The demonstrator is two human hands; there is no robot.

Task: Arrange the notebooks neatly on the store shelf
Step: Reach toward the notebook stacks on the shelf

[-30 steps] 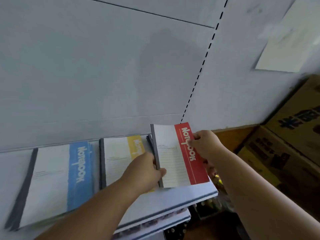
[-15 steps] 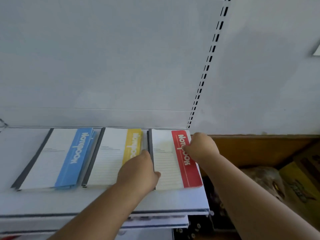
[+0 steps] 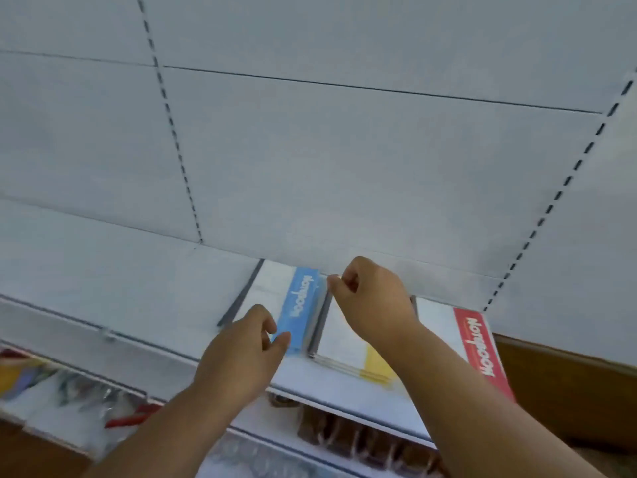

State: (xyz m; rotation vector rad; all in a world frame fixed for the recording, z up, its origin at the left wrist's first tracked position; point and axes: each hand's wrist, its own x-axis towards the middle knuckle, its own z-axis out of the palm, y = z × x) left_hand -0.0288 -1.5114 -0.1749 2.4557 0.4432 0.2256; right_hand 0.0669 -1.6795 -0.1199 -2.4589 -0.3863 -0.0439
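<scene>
**Both hands on the blue stack**

Three notebook stacks lie in a row on the white shelf (image 3: 103, 298) — blue notebooks (image 3: 299, 307) on the left, yellow notebooks (image 3: 348, 346) in the middle, red notebooks (image 3: 477, 346) on the right. The left hand (image 3: 241, 353) pinches the blue stack's near corner between thumb and curled fingers. The right hand (image 3: 374, 300) has its fingers curled at the far corner, between blue and yellow — whether it actually grips there, I cannot tell.
</scene>
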